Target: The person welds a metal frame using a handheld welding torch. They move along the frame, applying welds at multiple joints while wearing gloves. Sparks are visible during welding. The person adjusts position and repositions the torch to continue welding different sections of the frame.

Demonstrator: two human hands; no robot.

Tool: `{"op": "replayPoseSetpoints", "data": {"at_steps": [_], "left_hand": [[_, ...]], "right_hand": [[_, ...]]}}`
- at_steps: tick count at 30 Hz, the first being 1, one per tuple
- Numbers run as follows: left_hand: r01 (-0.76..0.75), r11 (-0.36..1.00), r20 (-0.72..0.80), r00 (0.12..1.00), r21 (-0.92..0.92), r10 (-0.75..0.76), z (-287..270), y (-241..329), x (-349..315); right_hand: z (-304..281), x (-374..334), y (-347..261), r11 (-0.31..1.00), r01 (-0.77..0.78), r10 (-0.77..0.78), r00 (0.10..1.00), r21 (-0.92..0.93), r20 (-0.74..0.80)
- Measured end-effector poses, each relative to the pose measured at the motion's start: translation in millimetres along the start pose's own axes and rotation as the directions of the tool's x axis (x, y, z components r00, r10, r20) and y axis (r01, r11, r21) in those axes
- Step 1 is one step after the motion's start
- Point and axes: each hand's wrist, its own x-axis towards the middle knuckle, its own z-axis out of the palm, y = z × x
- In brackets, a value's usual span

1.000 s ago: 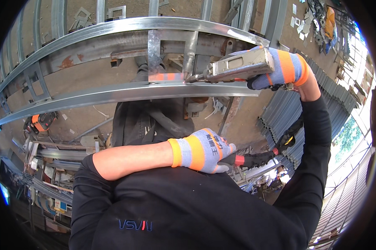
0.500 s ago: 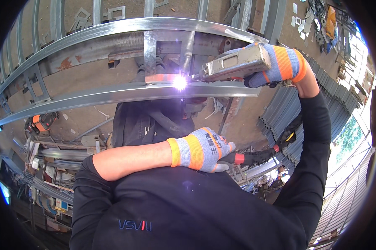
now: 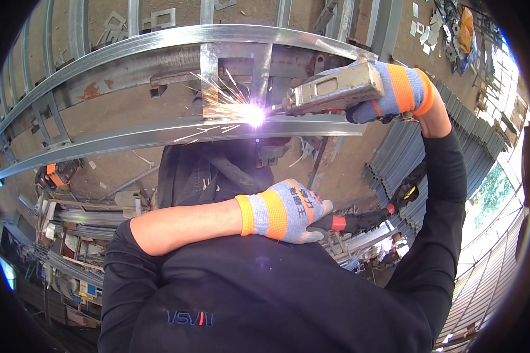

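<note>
My right hand [image 3: 394, 91], in a grey, orange-banded glove, is closed around a boxy metal welding gun [image 3: 335, 88]. A glaring arc [image 3: 255, 116] burns at its nozzle, where a metal plate with a square cutout [image 3: 210, 62] meets the near silver rail [image 3: 129, 134]. Orange sparks fan out leftward; the glare hides the joint itself. Held across my chest, my left hand [image 3: 285, 212], in a matching glove, is wrapped around a thick black cable [image 3: 362, 222] with red bands. Its fingertips are partly out of sight.
A second silver rail [image 3: 159, 38] curves across beyond the near one. Stacked grey metal profiles [image 3: 400, 162] lie at right. On the floor at left sits an orange-and-black tool [image 3: 59, 172]. Metal bars [image 3: 88, 217] are piled at lower left, and loose scraps [image 3: 423, 29] lie far right.
A burst of sparks now sprays left from the arc, which glows larger. The welding gun and right hand have shifted very slightly right. My left hand stays put.
</note>
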Motion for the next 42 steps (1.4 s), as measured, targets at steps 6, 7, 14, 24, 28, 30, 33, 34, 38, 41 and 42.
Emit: {"op": "replayPoseSetpoints", "data": {"at_steps": [6,7,14,24,28,30,33,34,38,41,42], "left_hand": [[0.002,1.000,0.004,1.000,0.004,-0.002,2,0,2],[0.001,1.000,0.005,1.000,0.003,-0.001,2,0,2],[0.012,1.000,0.022,1.000,-0.019,-0.012,0,1,3],[0.017,0.996,0.011,1.000,-0.090,-0.017,-6,1,3],[0.156,0.987,0.093,0.984,-0.050,-0.151,-43,26,-8],[0.210,0.977,0.062,0.976,-0.030,-0.208,-52,40,-24],[0.267,0.963,0.007,0.964,-0.021,-0.267,-67,57,-60],[0.268,0.963,-0.028,0.963,-0.007,-0.268,-67,58,-72],[0.280,0.959,-0.133,0.953,0.048,-0.271,-66,46,-105],[0.260,0.966,-0.156,0.954,0.008,-0.255,-82,35,-134],[0.244,0.969,-0.171,0.954,-0.030,-0.245,-81,33,-137]], "right_hand": [[-1,-10,-11,0.996,-0.089,0.090,0.996,0.033,-0.024],[0,-11,-8,0.996,-0.083,0.084,0.996,0.023,-0.023],[2,-13,-13,0.993,-0.075,0.081,0.995,0.090,-0.066],[-26,-31,8,0.973,0.230,-0.231,0.972,-0.025,-0.032],[-42,-54,-10,0.956,0.276,-0.249,0.942,0.097,-0.223],[-46,-59,-43,0.948,0.313,-0.283,0.914,0.062,-0.289],[-66,-53,-102,0.922,0.387,-0.365,0.876,0.006,-0.314],[-69,-50,-123,0.914,0.405,-0.392,0.863,-0.029,-0.319],[-80,-26,-211,0.907,0.410,-0.418,0.858,-0.092,-0.298],[-101,-1,-254,0.874,0.468,-0.486,0.822,-0.134,-0.297],[-109,8,-277,0.875,0.467,-0.484,0.834,-0.127,-0.266]]}}
